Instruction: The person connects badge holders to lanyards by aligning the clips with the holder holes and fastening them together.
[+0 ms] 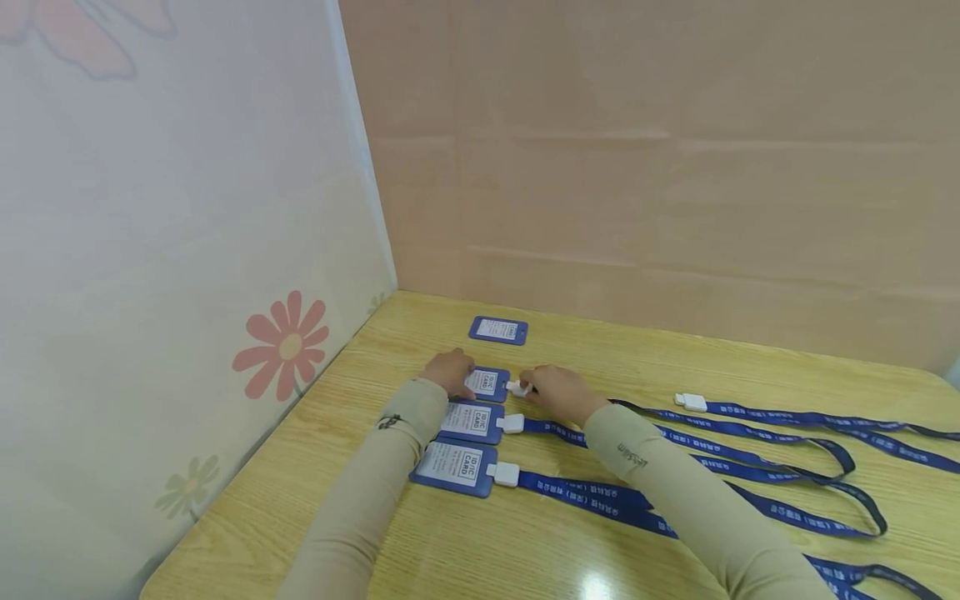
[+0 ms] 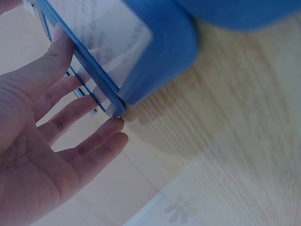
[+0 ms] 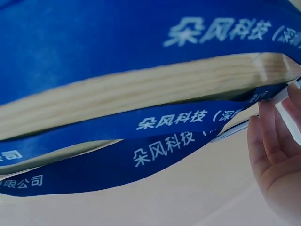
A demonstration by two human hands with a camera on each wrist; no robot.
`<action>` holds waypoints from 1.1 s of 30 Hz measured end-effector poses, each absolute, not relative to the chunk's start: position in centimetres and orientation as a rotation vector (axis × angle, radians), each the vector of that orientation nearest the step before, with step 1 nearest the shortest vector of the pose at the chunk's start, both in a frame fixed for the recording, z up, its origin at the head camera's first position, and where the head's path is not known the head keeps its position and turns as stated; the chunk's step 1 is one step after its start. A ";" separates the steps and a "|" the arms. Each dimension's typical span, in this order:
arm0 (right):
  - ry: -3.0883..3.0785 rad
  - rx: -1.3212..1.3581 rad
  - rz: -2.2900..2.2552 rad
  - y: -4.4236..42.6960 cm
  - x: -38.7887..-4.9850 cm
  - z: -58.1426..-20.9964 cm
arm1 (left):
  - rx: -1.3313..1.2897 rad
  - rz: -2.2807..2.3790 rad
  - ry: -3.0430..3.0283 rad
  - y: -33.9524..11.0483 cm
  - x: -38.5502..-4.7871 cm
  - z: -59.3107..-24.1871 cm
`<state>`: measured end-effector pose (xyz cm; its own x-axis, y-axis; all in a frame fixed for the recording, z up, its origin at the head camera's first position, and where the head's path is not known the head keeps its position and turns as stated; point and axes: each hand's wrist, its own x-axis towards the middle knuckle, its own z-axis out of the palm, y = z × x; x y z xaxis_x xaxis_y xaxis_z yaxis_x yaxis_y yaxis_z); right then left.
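My left hand (image 1: 448, 372) grips the left end of a blue ID card holder (image 1: 491, 384) lying on the table. In the left wrist view the thumb lies along one long edge of that holder (image 2: 89, 68), with fingers by its end. My right hand (image 1: 561, 392) pinches the white clip (image 1: 517, 388) of a blue lanyard, right at the holder's slotted end. Whether the clip is fastened there cannot be seen. The right wrist view shows blue lanyard straps (image 3: 174, 120) with white lettering beside the fingers (image 3: 268, 136).
Nearer me lie two card holders (image 1: 471, 422) (image 1: 455, 468) with white lanyard clips (image 1: 512, 423) (image 1: 504, 474) at their ends. A loose holder (image 1: 498, 330) lies farther back. Another lanyard clip (image 1: 691, 402) is at right, among straps (image 1: 780, 417) spread over the wooden table (image 1: 300, 500). Walls stand left and behind.
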<state>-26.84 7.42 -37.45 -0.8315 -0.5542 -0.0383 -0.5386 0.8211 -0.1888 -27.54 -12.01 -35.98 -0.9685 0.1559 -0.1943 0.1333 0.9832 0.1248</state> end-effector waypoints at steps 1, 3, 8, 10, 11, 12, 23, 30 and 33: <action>2.908 -0.878 -0.266 7.5 -26.9 -37.5 | 0.220 0.162 2.925 -12.1 -27.6 -36.1; 2.901 -0.877 -0.283 7.7 -26.8 -37.5 | 0.232 0.155 2.929 -12.2 -27.8 -36.2; 2.883 -0.904 -0.288 7.9 -26.6 -37.6 | 0.254 0.160 2.928 -12.7 -28.1 -36.4; 2.885 -0.920 -0.264 7.8 -26.4 -37.7 | 0.251 0.171 2.923 -12.9 -28.1 -36.4; 2.887 -0.929 -0.251 7.8 -26.4 -37.8 | 0.248 0.176 2.922 -13.0 -28.1 -36.5; 2.887 -0.934 -0.251 7.7 -26.3 -37.9 | 0.244 0.182 2.921 -13.1 -28.1 -36.5; 2.872 -0.955 -0.299 7.6 -26.0 -38.0 | 0.251 0.206 2.907 -13.4 -27.8 -36.3; 2.860 -0.945 -0.290 7.3 -25.6 -37.6 | 0.245 0.208 2.906 -13.5 -27.5 -35.9; 2.875 -0.956 -0.267 7.3 -25.5 -37.6 | 0.237 0.219 2.899 -13.4 -27.6 -35.7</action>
<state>-25.45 7.25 -37.61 -0.7980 -0.6014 -0.0391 -0.5839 0.7876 -0.1968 -27.59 -13.44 -35.73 -0.9618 0.1763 -0.2093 0.1429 0.9758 0.1653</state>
